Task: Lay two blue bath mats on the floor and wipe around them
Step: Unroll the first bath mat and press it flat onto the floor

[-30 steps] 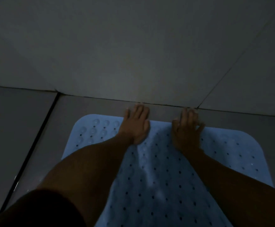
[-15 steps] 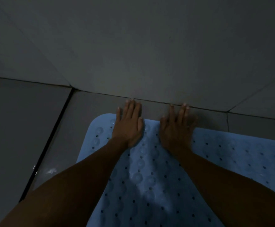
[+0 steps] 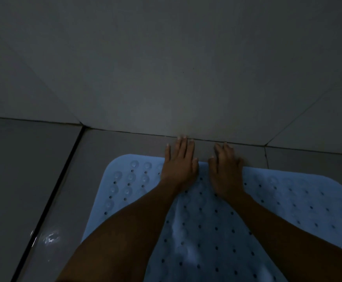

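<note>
A blue bath mat (image 3: 277, 210) is seen lying on the grey tiled floor (image 3: 33, 180), its far edge close to the foot of the wall (image 3: 166, 68). Both hands are laid flat, fingers straight and holding nothing: the left hand (image 3: 179, 165) and the right hand (image 3: 226, 171) are pressed on the far edge, with fingertips reaching onto the bare tile up to the wall joint. Compared with a second ago, the hands are found slightly further forward and closer together, and the view has been shifted so that the mat's left corner is shown. The mat is judged to be nearly settled against the wall. A wet patch (image 3: 51, 239) is visible on the floor at left. No second mat and no cloth are seen, so most of the task is judged to remain.
</note>
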